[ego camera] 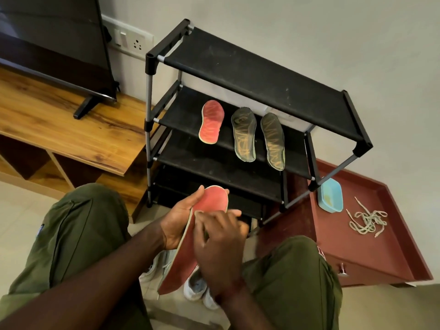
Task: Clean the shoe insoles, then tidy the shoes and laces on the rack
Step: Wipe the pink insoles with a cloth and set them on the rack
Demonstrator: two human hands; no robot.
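Head view: your left hand [181, 225] grips a red insole [209, 201] just before the rack [238, 67]; your right hand [219, 236] lies on it (fingers [209, 219] blurred, so hold unclear). Three other insoles [244, 134] lie on its second shelf.

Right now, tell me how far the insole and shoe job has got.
Three insoles lie on the rack, though marks show on them. The left hand holds a fourth, red insole, the right hand on it. Left: shoes on the floor and laces beside the rack, not yet tidied.
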